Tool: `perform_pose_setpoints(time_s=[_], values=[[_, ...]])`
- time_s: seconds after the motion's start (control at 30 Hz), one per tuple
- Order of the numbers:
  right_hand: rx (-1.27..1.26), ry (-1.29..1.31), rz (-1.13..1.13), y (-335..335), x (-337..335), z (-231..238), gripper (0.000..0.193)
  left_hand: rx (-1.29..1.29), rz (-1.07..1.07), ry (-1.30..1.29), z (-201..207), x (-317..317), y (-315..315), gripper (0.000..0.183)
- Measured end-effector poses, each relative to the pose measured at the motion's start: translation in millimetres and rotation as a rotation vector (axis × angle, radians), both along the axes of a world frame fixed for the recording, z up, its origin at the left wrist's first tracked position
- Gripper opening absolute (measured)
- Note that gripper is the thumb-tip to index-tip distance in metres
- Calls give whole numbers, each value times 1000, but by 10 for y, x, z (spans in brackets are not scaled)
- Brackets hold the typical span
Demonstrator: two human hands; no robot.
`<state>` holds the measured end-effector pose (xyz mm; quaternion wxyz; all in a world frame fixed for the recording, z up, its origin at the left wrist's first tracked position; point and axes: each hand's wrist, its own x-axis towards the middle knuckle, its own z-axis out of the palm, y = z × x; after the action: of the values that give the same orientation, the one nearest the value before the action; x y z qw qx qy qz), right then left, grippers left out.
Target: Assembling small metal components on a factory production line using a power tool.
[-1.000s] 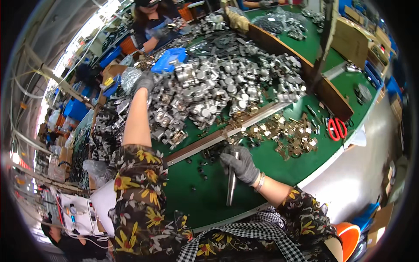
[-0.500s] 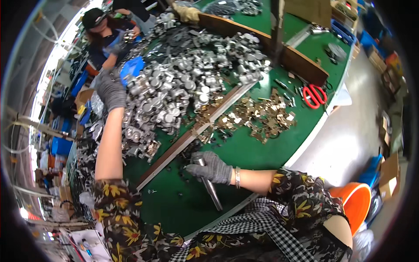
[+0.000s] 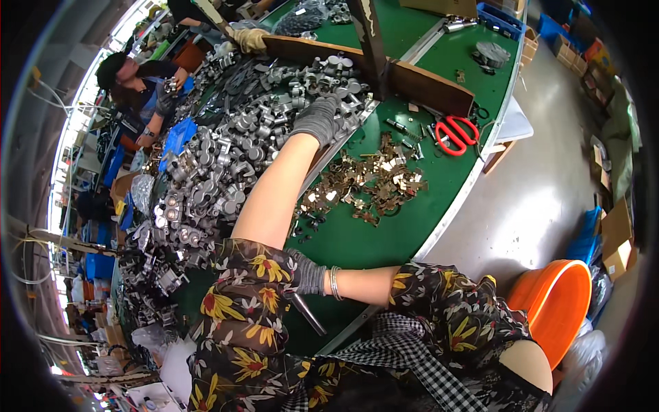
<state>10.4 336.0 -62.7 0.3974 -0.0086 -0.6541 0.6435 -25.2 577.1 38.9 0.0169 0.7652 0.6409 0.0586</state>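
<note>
My left hand (image 3: 317,122), in a grey knitted glove, reaches across to the far right part of a heap of silver cast-metal parts (image 3: 237,147). Its fingertips are down among the parts, so whether they grip one is hidden. Close to my body, my right hand (image 3: 309,275), gloved the same way, is partly covered by my left sleeve. From it a smooth silver metal rod (image 3: 309,314) slants down toward the table's near edge. Small brassy metal pieces (image 3: 374,180) lie in a loose pile to the right of my left forearm.
Red-handled scissors (image 3: 456,134) lie near the right edge of the green table (image 3: 412,240). A wooden board (image 3: 432,86) and an upright post (image 3: 368,41) stand beyond the heap. A blue tray (image 3: 180,137) sits at its left, near another person (image 3: 141,96). An orange bucket (image 3: 549,309) is at right.
My left hand has swung from the heap's left side, by the blue tray, to its far right. The left sleeve now partly covers my right hand. The view has shifted.
</note>
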Motion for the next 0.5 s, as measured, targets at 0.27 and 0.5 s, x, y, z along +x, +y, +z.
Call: perform_pose_setpoints(time_s=[0.27, 0.5], values=[[-614, -183, 304, 39, 280, 652, 18, 313, 128, -787, 611, -492, -1087, 37], [-736, -4, 245, 286, 375, 693, 28, -432, -341, -2578, 937, -414, -3295, 59]])
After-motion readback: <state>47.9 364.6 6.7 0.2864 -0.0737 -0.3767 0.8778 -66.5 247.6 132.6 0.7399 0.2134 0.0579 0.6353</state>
